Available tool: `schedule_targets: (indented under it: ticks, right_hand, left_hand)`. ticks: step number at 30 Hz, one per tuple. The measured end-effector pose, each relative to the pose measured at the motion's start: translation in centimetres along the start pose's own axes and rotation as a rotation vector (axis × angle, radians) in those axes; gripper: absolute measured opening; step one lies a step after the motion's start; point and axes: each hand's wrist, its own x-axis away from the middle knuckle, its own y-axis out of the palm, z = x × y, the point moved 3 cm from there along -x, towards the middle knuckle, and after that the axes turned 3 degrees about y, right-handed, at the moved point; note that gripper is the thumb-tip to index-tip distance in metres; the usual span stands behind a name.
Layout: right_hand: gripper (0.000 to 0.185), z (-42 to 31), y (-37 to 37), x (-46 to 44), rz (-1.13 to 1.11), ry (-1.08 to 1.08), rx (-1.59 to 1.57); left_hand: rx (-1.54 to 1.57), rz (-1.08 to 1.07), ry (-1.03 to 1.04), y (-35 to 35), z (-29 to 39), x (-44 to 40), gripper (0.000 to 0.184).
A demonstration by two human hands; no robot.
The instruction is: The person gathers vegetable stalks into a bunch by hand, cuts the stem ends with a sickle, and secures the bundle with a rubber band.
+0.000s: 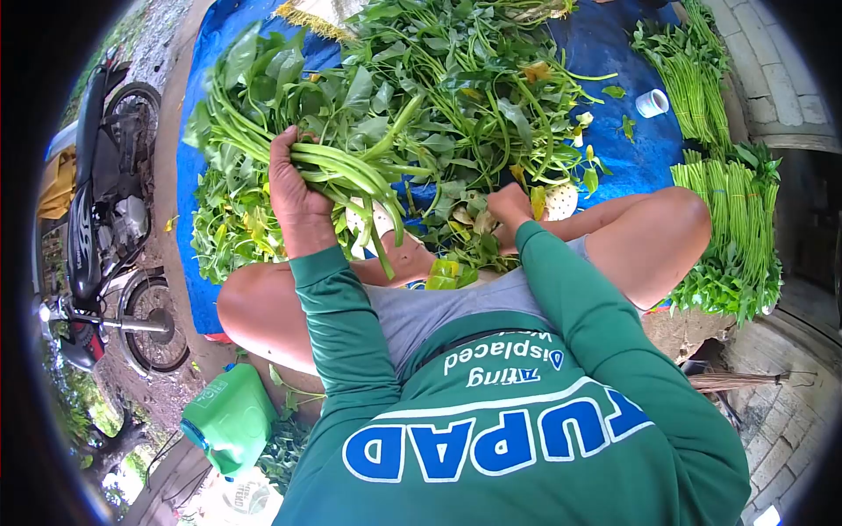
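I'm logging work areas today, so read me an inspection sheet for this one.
Surface: blue tarp, mostly covered by leafy greens.
Job's things: stem bunch in the left grip; bundled greens at right.
Clutter: white cup-like item, some yellowed leaves.
Grips: left closed around the stem bunch; right grip low among leaves, hold unclear.
Cables: nothing seen on the tarp.
Surroundings: motorcycle and green jug at left, paving at right.

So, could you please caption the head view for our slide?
Left hand holding leafy stems over greens on a blue sheet.

Right hand [507, 207] with fingertips hidden, green shirt [526, 495] cut off below
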Motion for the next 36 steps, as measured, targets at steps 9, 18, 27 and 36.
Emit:
schedule_targets:
  ticks: [9, 18, 27, 36]
  right_hand:
    - [0.039, 0.2, -0.7, -0.4, 0.052, -0.279, -0.203]
    - [0.027, -4.4, -16.5, 10.1, -0.740, -0.189, -0.931]
    - [0.026, -3.2, -21.2, 12.5, -0.312, -0.382, -0.949]
    - [0.029, -9.4, -23.9, 16.6, 0.519, -0.719, -0.443]
  left_hand:
    - [-0.080, 0.039, -0.039, -0.2, -0.4, -0.2, 0.017]
    - [-0.164, -0.046, -0.123, 0.0, -1.9, -0.3, 0.018]
    - [-0.477, -0.170, -0.142, 1.8, -5.1, 1.8, 0.019]
    - [-0.505, -0.268, -0.186, 3.1, -10.5, 4.5, 0.020]
